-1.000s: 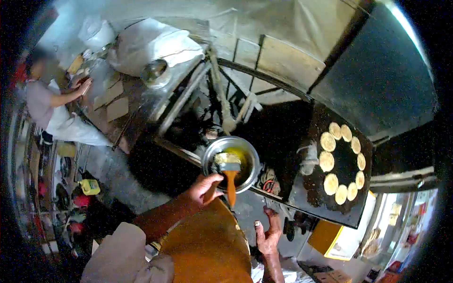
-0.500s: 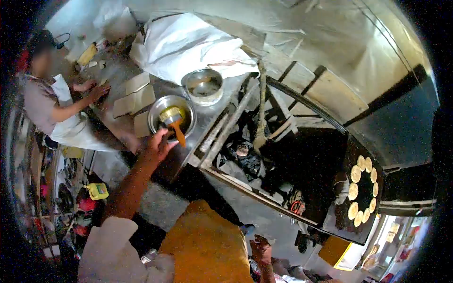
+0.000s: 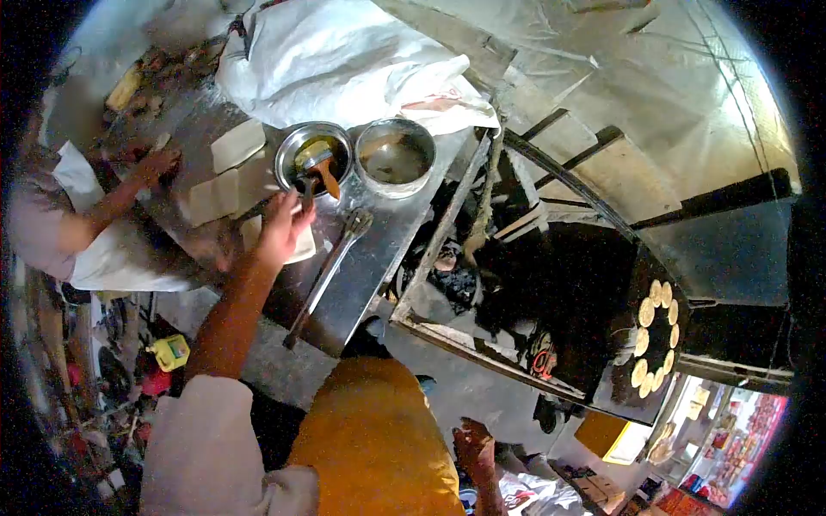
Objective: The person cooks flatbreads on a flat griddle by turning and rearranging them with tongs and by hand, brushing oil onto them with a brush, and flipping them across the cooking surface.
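My left hand (image 3: 282, 228) is stretched over the metal table, its fingers apart and somewhat blurred, with nothing visible in them. Just beyond the fingertips stands a steel bowl (image 3: 288, 179) of yellowish liquid, and a wide brush (image 3: 324, 175) with an orange-brown handle leans on its rim. Pale flat slabs, dough-like (image 3: 238, 144), lie left of the bowl, and one partly shows behind my hand. My right hand (image 3: 476, 447) hangs low beside the mustard-coloured garment, fingers loosely bent and apart, holding nothing I can see.
A second metal bowl (image 3: 361, 163) and a white cloth (image 3: 335, 73) share the table (image 3: 344, 301) with a long metal tool (image 3: 331, 271). Another person (image 3: 95, 224) works at the left. Round flatbreads (image 3: 643, 341) form a ring on a dark surface at right.
The view has shifted, bringing the table lower edge and the long tool plainly into sight. My left hand now sits slightly farther from the brush handle. My right hand still hangs low.
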{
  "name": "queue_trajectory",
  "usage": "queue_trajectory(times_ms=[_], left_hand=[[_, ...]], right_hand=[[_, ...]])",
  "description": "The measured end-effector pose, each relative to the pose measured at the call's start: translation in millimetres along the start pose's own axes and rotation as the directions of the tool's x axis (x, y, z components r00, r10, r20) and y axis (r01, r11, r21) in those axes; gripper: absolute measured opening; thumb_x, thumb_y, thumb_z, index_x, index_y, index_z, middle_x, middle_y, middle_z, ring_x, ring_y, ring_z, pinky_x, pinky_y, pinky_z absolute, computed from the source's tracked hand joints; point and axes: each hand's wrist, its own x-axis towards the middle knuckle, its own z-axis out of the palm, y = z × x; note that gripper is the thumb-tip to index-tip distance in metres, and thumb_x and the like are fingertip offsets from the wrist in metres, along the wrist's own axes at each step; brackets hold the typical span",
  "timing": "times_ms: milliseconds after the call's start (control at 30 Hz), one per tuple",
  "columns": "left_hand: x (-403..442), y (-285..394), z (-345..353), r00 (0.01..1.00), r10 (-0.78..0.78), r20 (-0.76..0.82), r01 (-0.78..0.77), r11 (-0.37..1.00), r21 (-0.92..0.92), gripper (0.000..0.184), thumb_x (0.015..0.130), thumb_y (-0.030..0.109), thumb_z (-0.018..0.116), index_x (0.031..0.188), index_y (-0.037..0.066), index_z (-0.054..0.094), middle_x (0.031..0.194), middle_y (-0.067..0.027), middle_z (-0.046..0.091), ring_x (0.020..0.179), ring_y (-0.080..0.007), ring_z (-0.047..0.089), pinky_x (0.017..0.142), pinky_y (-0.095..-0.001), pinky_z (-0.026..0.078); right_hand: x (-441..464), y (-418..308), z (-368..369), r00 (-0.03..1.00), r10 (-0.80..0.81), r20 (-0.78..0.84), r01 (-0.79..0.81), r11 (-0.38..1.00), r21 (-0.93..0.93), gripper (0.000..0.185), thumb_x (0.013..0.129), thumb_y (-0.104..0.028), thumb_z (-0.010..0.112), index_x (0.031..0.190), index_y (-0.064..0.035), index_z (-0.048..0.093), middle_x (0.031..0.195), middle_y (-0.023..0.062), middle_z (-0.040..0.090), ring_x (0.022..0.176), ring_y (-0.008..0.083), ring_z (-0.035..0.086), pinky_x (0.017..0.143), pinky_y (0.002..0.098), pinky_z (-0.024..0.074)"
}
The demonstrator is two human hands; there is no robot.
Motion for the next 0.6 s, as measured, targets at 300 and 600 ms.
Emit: queue_trajectory(times_ms=[300, 600], left_hand=[[-101.1, -57.5, -44.9, 0.945, -0.057, 0.323, -0.328, -0.148, 0.933, 0.032, 0.085, 0.027, 0.065, 0.103, 0.002, 0.055, 0.093, -0.0215, 0.06, 0.087, -0.038, 0.06, 0.075, -0.0477, 0.05], [-114.0, -89.9, -43.7, 0.853, -0.173, 0.492, -0.521, -0.263, 0.812, 0.015, 0.082, 0.013, 0.062, 0.082, 0.001, 0.052, 0.069, -0.0102, 0.054, 0.059, -0.0248, 0.054, 0.056, -0.0407, 0.045]], right_hand=[[70.5, 3.2, 46.0, 0.925, -0.362, 0.113, 0.376, 0.916, -0.14, 0.037, 0.089, -0.024, 0.067, 0.117, -0.0007, 0.062, 0.107, 0.0231, 0.065, 0.086, 0.0373, 0.066, 0.073, 0.041, 0.0554], [61.0, 5.0, 46.2, 0.902, -0.429, 0.039, 0.431, 0.894, -0.126, 0.047, 0.091, -0.032, 0.061, 0.128, -0.0046, 0.052, 0.113, 0.0202, 0.06, 0.101, 0.0374, 0.059, 0.087, 0.0428, 0.0484]])
